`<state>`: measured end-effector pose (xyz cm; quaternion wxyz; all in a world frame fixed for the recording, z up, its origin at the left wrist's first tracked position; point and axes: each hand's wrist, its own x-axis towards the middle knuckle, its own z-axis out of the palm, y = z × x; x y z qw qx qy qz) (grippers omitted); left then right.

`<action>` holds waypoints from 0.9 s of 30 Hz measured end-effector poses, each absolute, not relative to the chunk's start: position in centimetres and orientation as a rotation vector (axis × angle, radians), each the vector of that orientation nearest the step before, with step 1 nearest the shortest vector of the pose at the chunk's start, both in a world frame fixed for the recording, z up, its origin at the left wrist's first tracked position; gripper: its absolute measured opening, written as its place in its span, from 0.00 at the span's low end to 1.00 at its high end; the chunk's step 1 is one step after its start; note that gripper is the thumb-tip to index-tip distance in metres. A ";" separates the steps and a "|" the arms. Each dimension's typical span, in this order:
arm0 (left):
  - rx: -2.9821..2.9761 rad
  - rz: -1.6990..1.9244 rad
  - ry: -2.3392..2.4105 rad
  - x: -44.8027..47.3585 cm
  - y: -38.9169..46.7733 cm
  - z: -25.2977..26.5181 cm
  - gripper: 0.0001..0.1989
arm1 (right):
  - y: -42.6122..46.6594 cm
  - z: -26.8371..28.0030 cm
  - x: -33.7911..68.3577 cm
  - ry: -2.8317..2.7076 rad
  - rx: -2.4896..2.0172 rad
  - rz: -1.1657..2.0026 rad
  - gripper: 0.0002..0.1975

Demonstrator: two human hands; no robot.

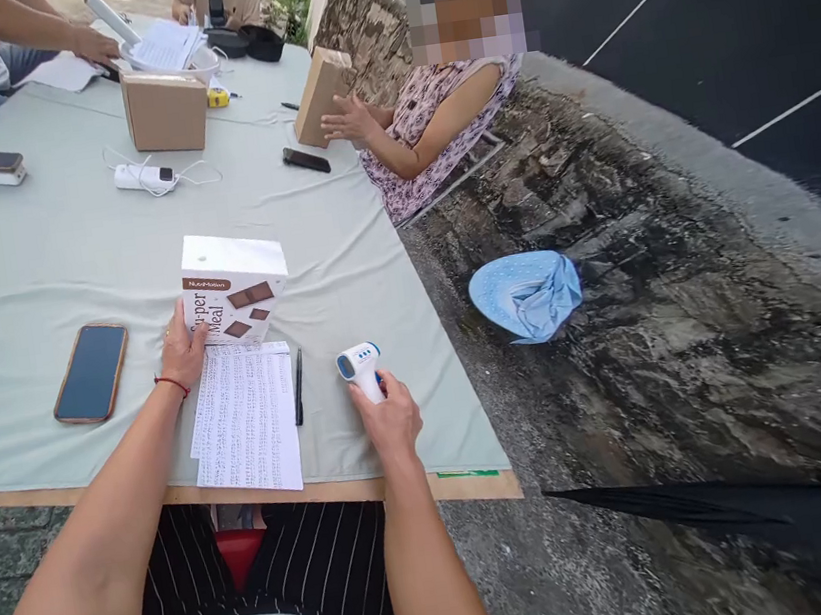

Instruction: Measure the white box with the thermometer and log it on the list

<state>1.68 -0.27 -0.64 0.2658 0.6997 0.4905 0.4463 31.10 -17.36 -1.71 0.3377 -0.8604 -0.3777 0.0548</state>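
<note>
Over the table (343,256), right fingers (388,385) wrap the thermometer's (360,360) handle; left fingers (198,337) clasp the box (238,288).

- Wearer's hands (390,416): two
- White printed box (236,292): one
- Brown cardboard boxes (167,116): two
- White-and-blue handheld thermometer (358,359): one
- Brown-cased phone (91,375): one
- Written sheets (250,414) near the wearer: at least two, overlapping, exact number unclear
- Pen (299,388) beside those sheets: one
- White device (136,177) with a looped cord: one
- Light-blue crumpled item (526,294): one
- Other people (421,104): three
- Worktop (343,256): one
</note>
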 end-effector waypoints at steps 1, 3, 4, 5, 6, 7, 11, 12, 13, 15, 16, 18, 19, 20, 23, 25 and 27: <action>1.890 1.199 1.321 1.7 -0.4 -0.5 0.29 | -17.3 -1.9 31.4 -1.008 -2.262 0.135 0.28; 1.885 1.189 1.326 1.7 -0.5 -0.3 0.28 | -17.2 -2.0 32.0 -1.051 -2.284 0.128 0.26; 1.877 1.185 1.333 1.8 -0.6 -0.2 0.28 | -17.2 -2.1 32.2 -1.075 -2.289 0.125 0.24; 1.867 1.182 1.343 1.8 -0.7 -0.2 0.29 | -17.1 -2.2 32.3 -1.099 -2.293 0.112 0.23; 1.854 1.180 1.355 1.9 -0.7 -0.2 0.31 | -17.1 -2.2 32.3 -1.119 -2.292 0.080 0.22; 1.840 1.181 1.368 1.9 -0.7 -0.2 0.33 | -17.1 -2.2 32.3 -1.129 -2.283 0.028 0.22; 1.783 1.178 1.441 2.2 -0.8 -0.1 0.40 | -16.9 -1.8 30.5 -1.159 -2.124 -0.095 0.21; 1.780 1.160 1.469 2.3 -0.8 0.0 0.42 | -16.6 -1.5 29.7 -1.190 -2.072 -0.020 0.21; 1.786 1.132 1.500 2.3 -0.9 0.2 0.43 | -16.3 -1.3 28.8 -1.229 -2.031 0.102 0.21; 1.827 1.064 1.561 2.5 -1.0 0.6 0.46 | -15.3 -0.9 27.0 -1.279 -2.014 0.343 0.22; 1.857 1.032 1.589 2.6 -1.1 0.8 0.48 | -14.7 -0.7 26.2 -1.294 -2.035 0.404 0.23; 1.913 0.972 1.634 2.8 -1.2 1.1 0.55 | -13.7 -0.4 25.1 -1.327 -2.090 0.434 0.25; 1.934 0.944 1.654 3.0 -1.3 1.2 0.59 | -13.2 -0.4 24.8 -1.345 -2.110 0.427 0.25; 1.950 0.917 1.670 3.1 -1.3 1.3 0.63 | -12.9 -0.4 24.7 -1.356 -2.119 0.423 0.26; 1.982 0.867 1.682 3.3 -1.3 1.2 0.69 | -12.8 -0.6 25.1 -1.312 -2.037 0.475 0.27; 1.990 0.875 1.663 3.3 -1.2 0.9 0.70 | -13.5 -0.9 25.7 -1.202 -1.886 0.567 0.26; 1.993 0.910 1.631 3.4 -1.1 0.5 0.71 | -14.4 -1.4 26.2 -1.033 -1.708 0.669 0.25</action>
